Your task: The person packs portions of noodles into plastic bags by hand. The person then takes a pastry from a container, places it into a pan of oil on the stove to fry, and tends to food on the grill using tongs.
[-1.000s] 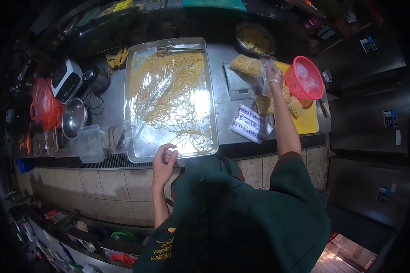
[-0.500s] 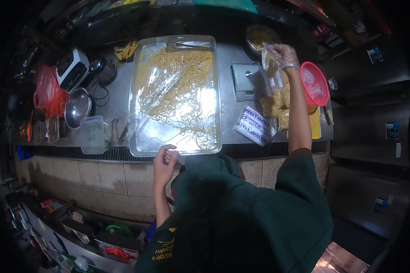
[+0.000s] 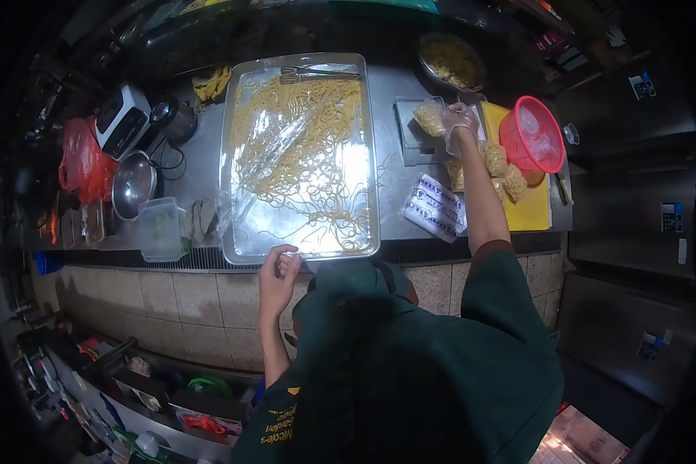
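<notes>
My right hand, in a clear plastic glove, is closed on the side of a small clear bag of yellowish food. The bag overlaps the flat scale. Below my right forearm and beside it lie several similar filled bags. My left hand is bare and rests at the front rim of a large metal tray, its fingers loosely curled and somewhat apart. Yellow noodles spread over the tray, partly under clear plastic film, with metal tongs at the far end.
A bowl of yellowish food stands behind the scale. To the right are a pink basket with clear bags and a yellow board. A printed plastic pack lies near the front. Left are a metal bowl and a plastic tub.
My right hand has come down and toward me from beside the back bowl, bringing the bag over the scale. The pink basket and filled bags show more plainly. My left hand stays at the tray.
</notes>
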A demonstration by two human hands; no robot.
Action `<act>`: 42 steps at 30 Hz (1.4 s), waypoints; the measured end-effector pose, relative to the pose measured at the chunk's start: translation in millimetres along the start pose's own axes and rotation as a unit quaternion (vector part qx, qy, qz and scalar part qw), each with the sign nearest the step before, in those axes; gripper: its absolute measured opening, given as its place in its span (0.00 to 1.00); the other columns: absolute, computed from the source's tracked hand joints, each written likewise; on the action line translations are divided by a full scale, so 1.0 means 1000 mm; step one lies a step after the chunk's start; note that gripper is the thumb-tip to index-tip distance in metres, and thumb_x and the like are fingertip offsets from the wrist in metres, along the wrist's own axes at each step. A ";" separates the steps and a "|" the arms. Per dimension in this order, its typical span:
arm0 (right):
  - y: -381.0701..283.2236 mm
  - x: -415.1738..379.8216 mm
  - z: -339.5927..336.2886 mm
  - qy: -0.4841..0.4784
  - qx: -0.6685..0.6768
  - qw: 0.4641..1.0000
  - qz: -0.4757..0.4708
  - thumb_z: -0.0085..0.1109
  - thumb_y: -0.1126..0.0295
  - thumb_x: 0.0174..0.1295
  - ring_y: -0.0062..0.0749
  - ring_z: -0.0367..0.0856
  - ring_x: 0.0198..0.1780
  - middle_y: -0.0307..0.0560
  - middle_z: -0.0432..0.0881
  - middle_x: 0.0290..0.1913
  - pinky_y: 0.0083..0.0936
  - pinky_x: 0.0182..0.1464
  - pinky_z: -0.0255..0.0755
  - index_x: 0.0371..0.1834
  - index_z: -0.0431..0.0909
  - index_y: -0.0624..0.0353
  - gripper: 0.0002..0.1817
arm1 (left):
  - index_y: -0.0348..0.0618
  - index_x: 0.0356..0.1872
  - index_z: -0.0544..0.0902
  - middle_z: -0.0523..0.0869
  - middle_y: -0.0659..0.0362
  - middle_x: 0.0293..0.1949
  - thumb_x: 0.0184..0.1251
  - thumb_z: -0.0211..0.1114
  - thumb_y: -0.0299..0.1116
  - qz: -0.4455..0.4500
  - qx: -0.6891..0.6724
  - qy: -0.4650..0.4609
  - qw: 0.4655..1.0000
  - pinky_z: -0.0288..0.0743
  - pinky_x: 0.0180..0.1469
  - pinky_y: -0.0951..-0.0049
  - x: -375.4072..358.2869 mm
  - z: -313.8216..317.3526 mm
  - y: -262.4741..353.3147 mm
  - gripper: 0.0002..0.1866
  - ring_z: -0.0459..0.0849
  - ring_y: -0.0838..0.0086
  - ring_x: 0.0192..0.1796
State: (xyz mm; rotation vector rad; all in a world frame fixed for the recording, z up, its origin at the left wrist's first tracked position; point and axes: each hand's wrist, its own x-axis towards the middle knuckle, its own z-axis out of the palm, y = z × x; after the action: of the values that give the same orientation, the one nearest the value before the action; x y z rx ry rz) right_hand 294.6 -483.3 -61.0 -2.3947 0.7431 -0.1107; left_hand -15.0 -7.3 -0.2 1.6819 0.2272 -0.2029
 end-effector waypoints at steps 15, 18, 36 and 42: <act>-0.023 -0.052 -0.010 -0.056 0.023 0.975 -0.215 0.75 0.45 0.47 0.45 0.84 0.47 0.54 0.85 0.47 0.35 0.53 0.77 0.47 0.86 0.57 0.31 | 0.39 0.50 0.79 0.69 0.73 0.26 0.73 0.61 0.30 -0.018 -0.004 -0.018 1.000 0.58 0.34 0.85 -0.002 0.005 -0.002 0.09 0.65 0.89 0.31; -0.034 -0.062 -0.017 -0.050 -0.106 0.959 -0.258 0.73 0.42 0.48 0.46 0.83 0.51 0.54 0.83 0.49 0.36 0.57 0.75 0.47 0.86 0.58 0.32 | 0.39 0.50 0.79 0.69 0.73 0.26 0.73 0.61 0.30 -0.021 -0.003 -0.020 1.000 0.58 0.34 0.85 -0.002 0.006 0.001 0.09 0.65 0.89 0.31; -0.046 -0.084 -0.050 0.168 0.048 0.935 -0.308 0.59 0.59 0.67 0.45 0.83 0.36 0.52 0.84 0.32 0.36 0.42 0.74 0.34 0.87 0.59 0.15 | 0.42 0.48 0.81 0.73 0.70 0.27 0.70 0.64 0.29 -0.012 -0.012 -0.015 1.000 0.63 0.32 0.86 -0.002 0.005 0.001 0.08 0.68 0.89 0.30; -0.013 -0.096 -0.055 0.147 0.123 0.956 -0.223 0.55 0.62 0.69 0.42 0.84 0.37 0.52 0.86 0.35 0.35 0.43 0.74 0.33 0.87 0.59 0.15 | 0.40 0.48 0.79 0.70 0.72 0.26 0.73 0.61 0.29 -0.013 0.006 -0.027 1.000 0.58 0.34 0.85 0.002 0.009 0.001 0.07 0.64 0.89 0.30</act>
State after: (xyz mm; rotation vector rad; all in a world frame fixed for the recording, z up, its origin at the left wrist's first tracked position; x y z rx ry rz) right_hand 206.5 -452.8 0.7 -2.2846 0.2778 -0.7148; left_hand -13.1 -16.0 -0.3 1.6844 0.2081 -0.2698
